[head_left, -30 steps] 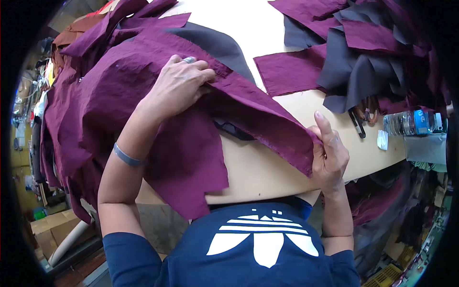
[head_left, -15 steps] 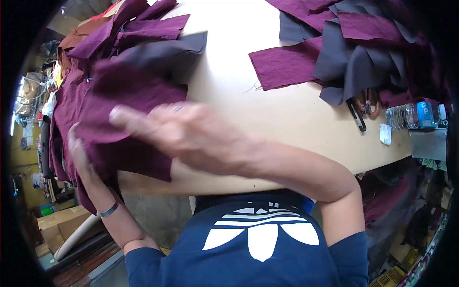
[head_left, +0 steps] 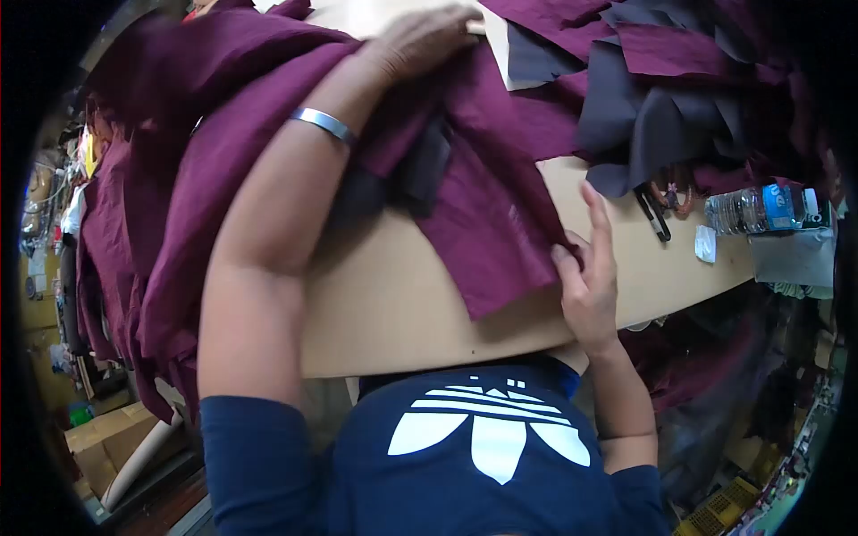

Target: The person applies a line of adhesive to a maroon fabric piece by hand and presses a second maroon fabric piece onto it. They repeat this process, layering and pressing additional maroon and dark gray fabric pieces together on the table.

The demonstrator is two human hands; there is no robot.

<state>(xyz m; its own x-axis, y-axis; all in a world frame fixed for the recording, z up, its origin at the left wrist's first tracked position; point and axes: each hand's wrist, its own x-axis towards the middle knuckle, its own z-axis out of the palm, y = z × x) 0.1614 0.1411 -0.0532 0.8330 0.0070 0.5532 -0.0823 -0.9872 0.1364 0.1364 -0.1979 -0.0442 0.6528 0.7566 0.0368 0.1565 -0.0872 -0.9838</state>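
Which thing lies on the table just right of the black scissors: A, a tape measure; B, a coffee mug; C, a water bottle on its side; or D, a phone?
C: a clear water bottle with a blue label lies on its side near the table edge, right of the scissors.

A crinkled maroon fabric panel (head_left: 487, 210) lies spread flat on the tan table, its near corner pinched up

Navy short-sleeved shirt (head_left: 483, 464) (white trefoil logo on front), silver bracelet (head_left: 323, 124) on left wrist.
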